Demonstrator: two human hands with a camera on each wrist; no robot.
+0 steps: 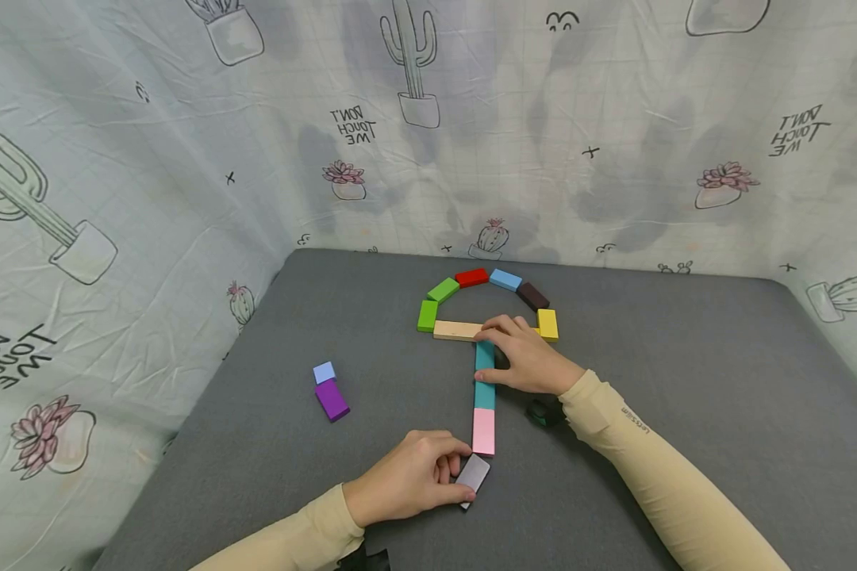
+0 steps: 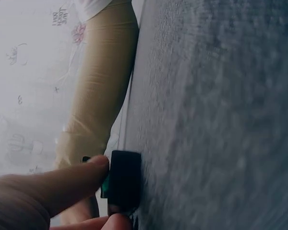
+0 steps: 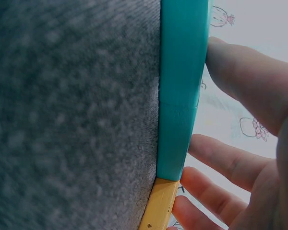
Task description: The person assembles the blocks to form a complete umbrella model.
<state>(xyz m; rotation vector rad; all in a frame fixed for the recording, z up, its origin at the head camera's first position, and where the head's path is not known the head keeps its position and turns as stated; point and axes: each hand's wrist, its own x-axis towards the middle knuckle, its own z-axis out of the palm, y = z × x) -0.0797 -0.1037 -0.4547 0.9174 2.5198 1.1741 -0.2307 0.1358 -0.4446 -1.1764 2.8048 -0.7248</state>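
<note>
A light grey block (image 1: 474,473), dark along its side, stands tilted to the row below the pink block (image 1: 483,431). My left hand (image 1: 414,476) pinches it between thumb and fingers; the left wrist view shows its dark face (image 2: 125,179) close over the table. Further up, my right hand (image 1: 528,357) reaches across two teal blocks (image 1: 484,394) laid end to end. Its fingertips touch their upper face, the thumb (image 3: 225,62) on one teal block and the other fingers near the joint with the yellowish wooden block (image 3: 159,203).
Beyond the right hand, a beige block (image 1: 457,331) and an arch of green (image 1: 427,316), red (image 1: 471,277), light blue (image 1: 505,279), dark brown (image 1: 532,296) and yellow (image 1: 547,324) blocks lie on the grey table (image 1: 257,476). Purple (image 1: 332,400) and pale blue (image 1: 324,373) blocks are at left.
</note>
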